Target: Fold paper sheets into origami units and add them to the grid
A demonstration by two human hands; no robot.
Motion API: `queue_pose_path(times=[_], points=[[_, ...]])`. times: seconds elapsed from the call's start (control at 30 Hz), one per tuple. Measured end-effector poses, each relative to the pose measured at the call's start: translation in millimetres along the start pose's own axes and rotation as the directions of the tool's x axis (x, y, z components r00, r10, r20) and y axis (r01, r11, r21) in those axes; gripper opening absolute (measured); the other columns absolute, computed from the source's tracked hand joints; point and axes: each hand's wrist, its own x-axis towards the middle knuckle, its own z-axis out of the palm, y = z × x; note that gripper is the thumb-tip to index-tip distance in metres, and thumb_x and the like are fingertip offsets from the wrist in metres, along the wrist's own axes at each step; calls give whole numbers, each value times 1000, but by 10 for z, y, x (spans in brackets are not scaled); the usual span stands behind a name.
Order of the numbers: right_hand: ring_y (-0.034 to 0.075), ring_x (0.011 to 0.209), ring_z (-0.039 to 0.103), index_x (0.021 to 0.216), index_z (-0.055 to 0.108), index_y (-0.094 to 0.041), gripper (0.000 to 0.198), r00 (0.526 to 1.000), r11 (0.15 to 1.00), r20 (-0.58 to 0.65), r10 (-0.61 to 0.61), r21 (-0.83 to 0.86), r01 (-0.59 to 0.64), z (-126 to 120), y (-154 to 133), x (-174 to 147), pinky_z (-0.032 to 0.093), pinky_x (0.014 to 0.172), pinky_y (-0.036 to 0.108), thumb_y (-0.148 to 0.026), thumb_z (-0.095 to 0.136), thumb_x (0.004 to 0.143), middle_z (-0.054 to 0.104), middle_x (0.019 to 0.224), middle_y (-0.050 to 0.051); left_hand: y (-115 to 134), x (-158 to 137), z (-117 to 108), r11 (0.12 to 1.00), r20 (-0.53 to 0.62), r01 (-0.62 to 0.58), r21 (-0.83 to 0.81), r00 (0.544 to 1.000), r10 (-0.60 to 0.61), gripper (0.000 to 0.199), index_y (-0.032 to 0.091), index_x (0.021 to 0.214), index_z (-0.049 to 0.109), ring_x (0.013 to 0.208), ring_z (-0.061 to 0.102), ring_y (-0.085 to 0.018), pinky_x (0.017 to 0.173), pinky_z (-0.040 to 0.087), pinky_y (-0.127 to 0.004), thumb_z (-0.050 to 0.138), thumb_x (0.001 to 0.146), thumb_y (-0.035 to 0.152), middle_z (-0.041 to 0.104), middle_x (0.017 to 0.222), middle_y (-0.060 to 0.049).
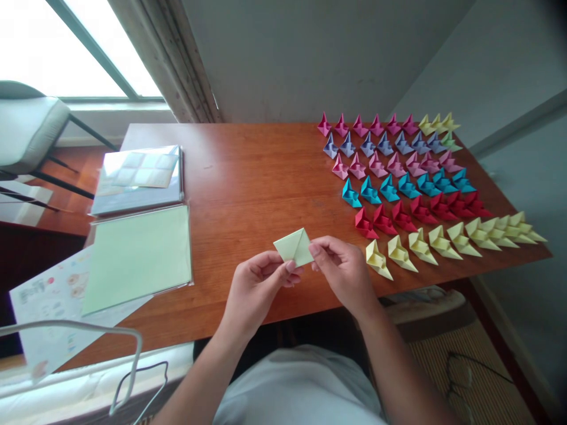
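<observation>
A small folded piece of pale green paper (294, 247) is held up in front of me, above the wooden table. It looks like a flat square with crease lines running across its face. My left hand (261, 282) pinches its lower edge, thumb on top and fingers beneath. At its right corner, my right hand (341, 265) grips it between thumb and fingertips. Just right of my right hand begins a row of pale yellow folded paper boats (400, 254). The undersides of the held paper are hidden by my fingers.
On the wooden table (248, 177), several rows of origami stand at right, including red (404, 216), blue (390, 187) and pink (378, 164) ones. Left lie a pack of light green paper (146, 251), a plastic-wrapped pack (137, 198) and a printed sheet (57, 295). A chair (33, 130) stands beyond.
</observation>
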Motion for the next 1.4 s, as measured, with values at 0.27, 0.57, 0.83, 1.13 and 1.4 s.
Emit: queue_pose_path(times=[0.27,0.57,0.83,1.13,1.4], points=[[13,63,56,79,65,-19,19,965,907,-49,-258,-355,225,-10,-33,13,41,61,25,-23,59,96,64,69,0,-22,1,-12,1000,13,7,2,1000,-7,20,13,85,74,64,70,-11,63,55,-17,82,78,30,76,71,-2],[14,67,64,85,69,-20,25,998,1000,-57,1,29,1,51,12,119,47,61,23,-38,57,98,69,75,0,-13,-39,28,998,94,58,-19,994,-56,22,12,82,70,65,69,-12,64,54,-18,81,79,32,77,75,-6],[16,67,61,81,68,-20,28,998,995,-22,-54,-87,52,-10,-62,106,46,62,27,-38,55,98,68,75,2,13,-29,29,995,76,17,103,997,-24,29,13,80,73,64,65,-15,64,53,-23,82,75,40,73,68,-4],[13,65,57,76,64,-19,23,1000,997,16,6,78,-7,38,-58,119,45,60,25,-35,65,92,63,70,0,18,-23,34,997,139,55,60,988,-63,26,13,85,74,67,63,-12,66,51,-21,82,76,36,73,75,-4],[14,66,59,75,65,-20,22,987,994,157,25,98,-41,11,-117,148,46,60,25,-34,64,92,66,72,0,-4,3,3,994,116,-4,112,993,-9,30,13,68,71,59,57,-11,60,48,-20,83,74,41,67,63,-1]])
